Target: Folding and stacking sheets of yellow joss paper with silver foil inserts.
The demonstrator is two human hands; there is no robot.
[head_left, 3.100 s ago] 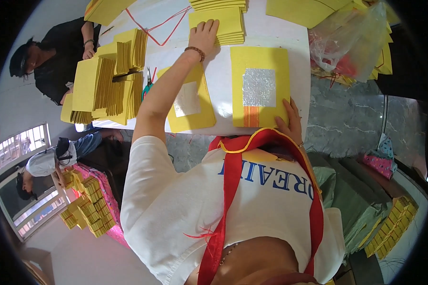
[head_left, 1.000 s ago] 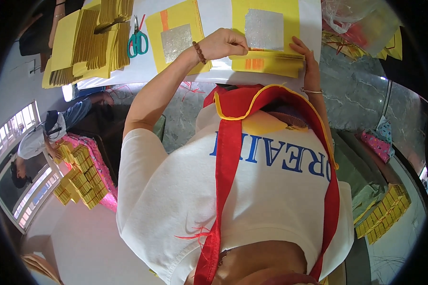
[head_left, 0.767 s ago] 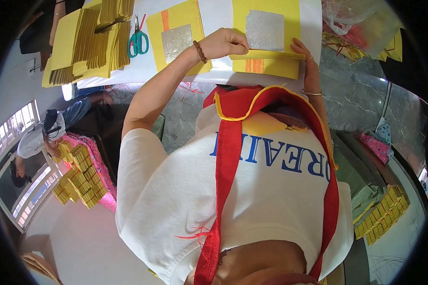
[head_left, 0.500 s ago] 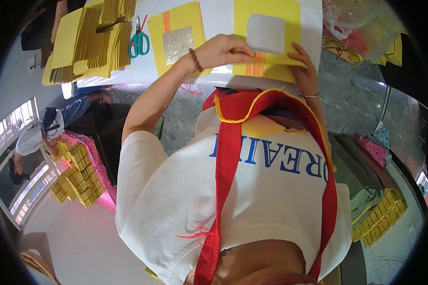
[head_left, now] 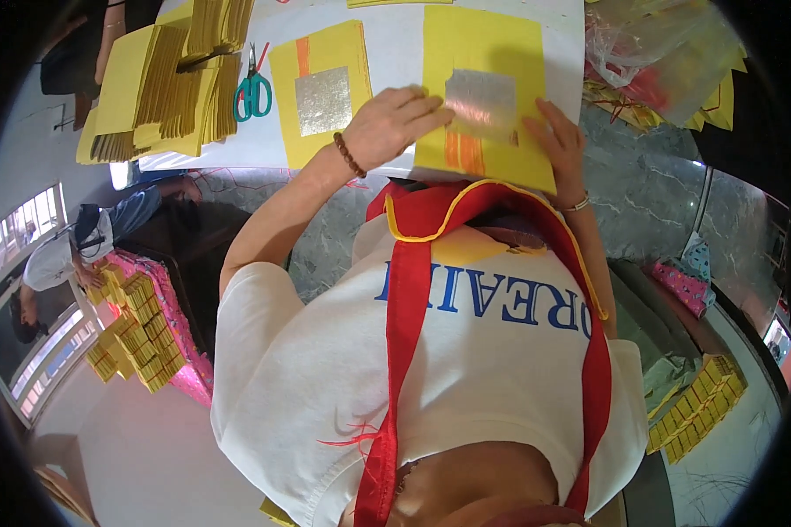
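Yellow sheet (head_left: pixel 492 97): a big square of yellow paper is lying flat on the white desk (head_left: pixel 395 53), with a silver foil square (head_left: pixel 483 104) shining in its middle and orange stripes (head_left: pixel 464 151) running below the foil toward the near edge. Its near edge is hanging just over the desk's front.
Left hand (head_left: pixel 394 127): it is coming in from the left with a dark bead bracelet (head_left: pixel 350 155) on the wrist, fingers stretched out flat and together, fingertips pressing down on the sheet right at the foil's left edge. Not gripping anything, just an open palm laid on paper.
Right hand (head_left: pixel 560 145): it is resting on the sheet's right side, fingers spread and pointing up the paper, index tip just beside the foil's right corner. Open too, pinning rather than grasping; a thin bangle (head_left: pixel 576 206) is showing at the wrist.
Second sheet (head_left: pixel 321 88): another yellow sheet with its own foil patch is lying to the left, apart from both hands.
Scissors (head_left: pixel 252 88): a green-handled pair is sitting further left, beside stacks of folded yellow paper (head_left: pixel 163 79).
Plastic bags (head_left: pixel 668 61): clear bags of yellow paper are heaping up at the right.
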